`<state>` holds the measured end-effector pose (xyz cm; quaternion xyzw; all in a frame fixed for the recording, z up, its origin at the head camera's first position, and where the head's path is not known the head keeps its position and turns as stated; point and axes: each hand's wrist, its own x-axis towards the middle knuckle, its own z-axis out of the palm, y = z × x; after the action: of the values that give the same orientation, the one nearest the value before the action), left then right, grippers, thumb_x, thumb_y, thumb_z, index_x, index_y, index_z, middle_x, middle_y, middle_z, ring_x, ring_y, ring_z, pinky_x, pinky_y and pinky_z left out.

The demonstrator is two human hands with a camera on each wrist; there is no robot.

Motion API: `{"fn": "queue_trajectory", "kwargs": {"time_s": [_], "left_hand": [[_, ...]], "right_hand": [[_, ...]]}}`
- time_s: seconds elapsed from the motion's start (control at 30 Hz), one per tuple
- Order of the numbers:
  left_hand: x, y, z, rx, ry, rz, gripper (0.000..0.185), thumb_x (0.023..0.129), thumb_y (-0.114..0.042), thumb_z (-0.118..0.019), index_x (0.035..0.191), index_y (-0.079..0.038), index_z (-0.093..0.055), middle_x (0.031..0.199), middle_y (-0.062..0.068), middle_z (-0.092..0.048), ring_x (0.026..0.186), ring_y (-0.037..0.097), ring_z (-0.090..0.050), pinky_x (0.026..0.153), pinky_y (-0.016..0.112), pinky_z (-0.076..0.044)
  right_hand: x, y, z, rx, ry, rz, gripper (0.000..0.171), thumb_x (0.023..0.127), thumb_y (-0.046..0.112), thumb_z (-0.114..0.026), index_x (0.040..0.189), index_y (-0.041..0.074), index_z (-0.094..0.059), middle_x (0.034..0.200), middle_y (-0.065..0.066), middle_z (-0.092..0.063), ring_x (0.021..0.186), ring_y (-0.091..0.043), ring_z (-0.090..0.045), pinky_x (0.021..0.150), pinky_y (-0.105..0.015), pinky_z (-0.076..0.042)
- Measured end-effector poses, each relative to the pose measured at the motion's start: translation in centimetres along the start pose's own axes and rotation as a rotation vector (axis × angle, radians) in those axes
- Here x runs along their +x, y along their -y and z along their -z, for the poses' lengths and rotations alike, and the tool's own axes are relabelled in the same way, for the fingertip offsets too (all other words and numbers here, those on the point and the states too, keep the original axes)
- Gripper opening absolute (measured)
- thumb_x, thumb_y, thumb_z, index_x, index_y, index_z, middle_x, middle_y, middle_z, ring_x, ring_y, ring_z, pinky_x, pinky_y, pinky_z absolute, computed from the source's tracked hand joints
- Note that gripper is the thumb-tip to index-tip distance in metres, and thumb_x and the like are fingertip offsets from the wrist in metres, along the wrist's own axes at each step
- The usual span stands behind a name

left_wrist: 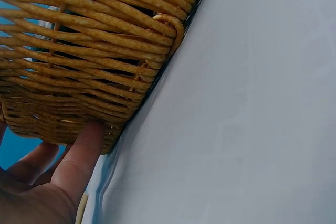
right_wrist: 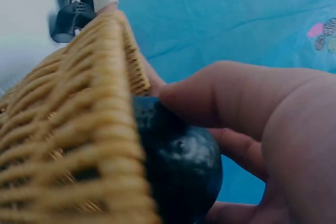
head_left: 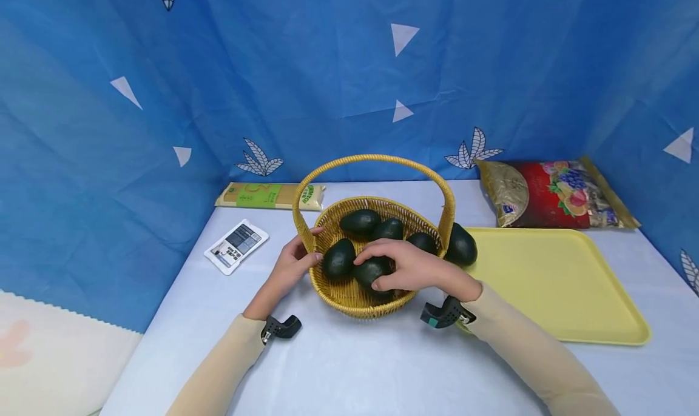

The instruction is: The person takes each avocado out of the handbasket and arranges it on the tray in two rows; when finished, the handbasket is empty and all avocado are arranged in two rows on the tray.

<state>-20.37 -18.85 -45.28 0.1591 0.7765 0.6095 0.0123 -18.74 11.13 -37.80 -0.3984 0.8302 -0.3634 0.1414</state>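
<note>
Six avocados: five dark ones sit in the wicker basket (head_left: 349, 298), and a sixth, the outside avocado (head_left: 462, 244), lies on the table just beside the basket's right wall, touching the near-left corner of the yellow tray (head_left: 557, 282).
Right hand: the right hand (head_left: 406, 267) reaches down into the basket with fingers and thumb curled round the front avocado (head_left: 370, 270); the right wrist view shows the thumb pressed on that dark skin, close against the woven wall.
Gripped fruit: it lies low in the basket near the front rim, touching a second avocado (head_left: 338, 258) on its left.
Left hand: the left hand (head_left: 292, 264) clasps the basket's left rim where the arched handle (head_left: 377, 160) meets it, thumb over the edge; in the left wrist view, fingers (left_wrist: 84, 156) press the outside weave low down, by the table.
Basket: it stands on the pale blue table (head_left: 349, 367), about midway between left and right edges.
Back edge, left: a flat green-and-tan packet (head_left: 270, 196) lies there.
Left side: a small white card (head_left: 236, 245) rests near the table's left edge.
Back right corner: a red and gold snack bag (head_left: 551, 193) sits behind the tray.
</note>
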Motion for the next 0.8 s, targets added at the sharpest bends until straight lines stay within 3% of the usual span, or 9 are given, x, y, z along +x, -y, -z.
{"fn": "queue_trajectory", "kwargs": {"time_s": [0.23, 0.43, 0.5, 0.6, 0.7, 0.8], "left_hand": [[-0.2, 0.0, -0.1, -0.002, 0.0, -0.007, 0.057, 0.093, -0.006, -0.061, 0.149, -0.007, -0.049, 0.147, 0.024, -0.053, 0.126, 0.036, -0.056, 0.095, 0.017, -0.049], [-0.2, 0.0, 0.1, -0.005, -0.006, -0.017, 0.057, 0.093, -0.004, -0.061, 0.148, -0.007, -0.049, 0.147, 0.024, -0.053, 0.124, 0.03, -0.058, 0.095, 0.017, -0.049], [-0.2, 0.0, 0.1, -0.004, -0.006, -0.026, 0.057, 0.093, -0.004, -0.061, 0.148, -0.006, -0.049, 0.145, 0.026, -0.054, 0.121, 0.024, -0.059, 0.094, 0.017, -0.049], [-0.1, 0.0, 0.1, -0.006, -0.005, -0.031, 0.057, 0.092, -0.004, -0.062, 0.148, -0.005, -0.05, 0.143, 0.027, -0.055, 0.118, 0.018, -0.06, 0.094, 0.017, -0.05], [0.0, 0.1, 0.0, -0.006, -0.001, -0.031, 0.056, 0.093, -0.004, -0.062, 0.148, -0.006, -0.05, 0.144, 0.026, -0.055, 0.118, 0.017, -0.059, 0.094, 0.017, -0.05], [-0.1, 0.2, 0.0, -0.005, -0.001, -0.029, 0.056, 0.093, -0.004, -0.061, 0.148, -0.006, -0.05, 0.144, 0.026, -0.055, 0.119, 0.02, -0.059, 0.094, 0.017, -0.05]], "right_hand": [[-2.5, -0.1, 2.0, 0.126, -0.063, -0.045, 0.045, 0.086, 0.013, -0.072, 0.131, 0.015, -0.067, 0.149, -0.019, -0.053, 0.126, -0.035, -0.056, 0.079, -0.028, -0.057], [-5.1, -0.2, 3.9, 0.222, -0.106, -0.053, 0.044, 0.088, 0.007, -0.071, 0.131, 0.01, -0.066, 0.151, -0.025, -0.048, 0.123, -0.037, -0.06, 0.085, -0.028, -0.059], [-6.2, -0.2, 4.6, 0.251, -0.114, -0.039, 0.043, 0.089, 0.005, -0.069, 0.131, 0.008, -0.065, 0.151, -0.028, -0.046, 0.122, -0.032, -0.062, 0.083, -0.028, -0.059], [-7.8, -0.4, 5.5, 0.293, -0.103, -0.006, 0.041, 0.091, 0.0, -0.066, 0.132, 0.005, -0.062, 0.15, -0.029, -0.044, 0.121, -0.014, -0.063, 0.083, -0.029, -0.06], [-9.5, -0.6, 6.4, 0.32, -0.073, 0.035, 0.042, 0.092, -0.004, -0.063, 0.133, 0.004, -0.061, 0.152, -0.014, -0.048, 0.123, 0.001, -0.058, 0.086, -0.029, -0.06], [-10.9, -1.0, 7.2, 0.323, -0.046, 0.066, 0.045, 0.091, -0.007, -0.061, 0.134, 0.006, -0.06, 0.15, 0.009, -0.049, 0.124, 0.002, -0.056, 0.086, -0.031, -0.061]]}}
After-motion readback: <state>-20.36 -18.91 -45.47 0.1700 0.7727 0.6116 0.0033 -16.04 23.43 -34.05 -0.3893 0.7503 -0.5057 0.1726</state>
